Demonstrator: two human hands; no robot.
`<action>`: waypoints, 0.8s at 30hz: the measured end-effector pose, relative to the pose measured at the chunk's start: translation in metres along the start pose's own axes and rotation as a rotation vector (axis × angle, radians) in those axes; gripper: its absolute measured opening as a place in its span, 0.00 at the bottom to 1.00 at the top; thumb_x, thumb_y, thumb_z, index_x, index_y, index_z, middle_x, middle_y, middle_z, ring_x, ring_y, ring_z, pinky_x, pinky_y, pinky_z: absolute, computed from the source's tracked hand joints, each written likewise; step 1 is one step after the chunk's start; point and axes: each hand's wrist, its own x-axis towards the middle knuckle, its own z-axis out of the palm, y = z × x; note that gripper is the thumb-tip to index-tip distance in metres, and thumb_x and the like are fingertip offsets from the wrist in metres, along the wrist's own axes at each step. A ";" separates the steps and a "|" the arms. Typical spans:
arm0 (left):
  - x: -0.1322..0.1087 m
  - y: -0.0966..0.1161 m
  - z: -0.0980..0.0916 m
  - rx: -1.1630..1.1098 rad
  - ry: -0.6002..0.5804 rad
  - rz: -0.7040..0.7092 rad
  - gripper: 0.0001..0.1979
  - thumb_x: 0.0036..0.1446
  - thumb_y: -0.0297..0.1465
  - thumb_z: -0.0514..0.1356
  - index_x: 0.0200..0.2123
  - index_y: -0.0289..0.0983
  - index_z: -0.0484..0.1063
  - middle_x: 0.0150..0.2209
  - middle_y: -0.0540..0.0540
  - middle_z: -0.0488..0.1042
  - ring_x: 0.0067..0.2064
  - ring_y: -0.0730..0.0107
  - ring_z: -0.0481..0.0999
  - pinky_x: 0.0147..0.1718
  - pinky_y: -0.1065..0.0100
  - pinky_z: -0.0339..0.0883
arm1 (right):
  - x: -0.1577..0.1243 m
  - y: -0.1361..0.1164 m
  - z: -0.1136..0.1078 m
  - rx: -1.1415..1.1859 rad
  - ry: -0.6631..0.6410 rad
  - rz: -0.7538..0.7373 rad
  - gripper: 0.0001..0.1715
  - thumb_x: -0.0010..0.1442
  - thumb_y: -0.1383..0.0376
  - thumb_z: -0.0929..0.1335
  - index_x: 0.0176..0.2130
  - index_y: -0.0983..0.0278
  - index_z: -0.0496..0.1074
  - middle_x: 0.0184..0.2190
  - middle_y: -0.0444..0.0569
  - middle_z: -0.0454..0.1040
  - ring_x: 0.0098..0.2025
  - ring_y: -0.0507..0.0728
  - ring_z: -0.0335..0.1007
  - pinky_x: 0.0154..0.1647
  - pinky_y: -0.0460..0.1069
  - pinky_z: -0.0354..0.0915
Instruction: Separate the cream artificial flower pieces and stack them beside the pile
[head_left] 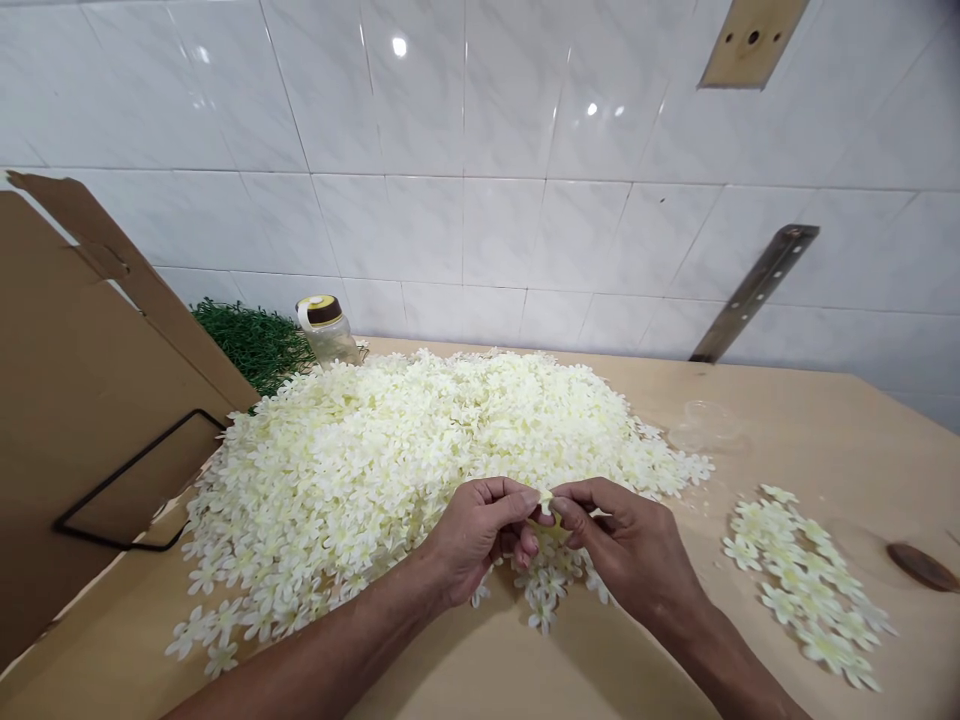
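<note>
Between my two hands is a small cream-white artificial flower (546,501), pinched at fingertip height in front of a big heap. My left hand (480,535) grips it between thumb and forefinger, the other fingers curled beneath. From the other side my right hand (626,535) pinches the same flower with thumb and forefinger. Most of that flower is hidden by the fingers. Behind and to the left spreads the heap of loose white artificial flowers (360,460). A smaller group of flowers (810,585) lies flat on the table to the right of my right hand.
A cardboard box (90,400) and a black wire frame (135,460) stand at the left. Behind them are green artificial stems (255,340) and a bottle (330,330) with a brown-yellow lid. A clear plastic piece (705,425) lies on the wooden table (840,430), below the tiled wall.
</note>
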 end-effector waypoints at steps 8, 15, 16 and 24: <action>-0.003 0.002 0.004 0.082 0.017 0.041 0.17 0.52 0.40 0.68 0.31 0.30 0.75 0.29 0.43 0.76 0.22 0.77 0.70 0.20 0.73 0.65 | -0.001 -0.006 0.005 -0.233 0.119 -0.239 0.10 0.65 0.64 0.65 0.35 0.62 0.77 0.29 0.46 0.79 0.28 0.52 0.74 0.29 0.45 0.67; -0.004 -0.001 0.007 0.153 0.049 0.050 0.17 0.49 0.39 0.70 0.34 0.31 0.74 0.20 0.47 0.73 0.19 0.74 0.69 0.20 0.71 0.64 | -0.004 -0.001 0.009 -0.335 0.163 -0.270 0.10 0.63 0.67 0.65 0.32 0.63 0.74 0.26 0.44 0.77 0.26 0.51 0.72 0.29 0.44 0.63; -0.004 0.000 0.007 0.169 0.051 0.053 0.17 0.50 0.40 0.69 0.33 0.31 0.74 0.20 0.47 0.73 0.18 0.74 0.69 0.20 0.71 0.64 | -0.004 -0.001 0.009 -0.344 0.161 -0.273 0.10 0.63 0.67 0.64 0.32 0.63 0.74 0.26 0.43 0.76 0.26 0.51 0.72 0.29 0.44 0.63; -0.004 -0.001 0.008 0.200 0.053 0.064 0.20 0.52 0.45 0.67 0.29 0.32 0.74 0.20 0.47 0.73 0.18 0.75 0.68 0.20 0.73 0.62 | -0.003 -0.003 0.011 -0.352 0.169 -0.234 0.11 0.63 0.65 0.64 0.30 0.63 0.73 0.24 0.43 0.75 0.24 0.51 0.70 0.28 0.44 0.62</action>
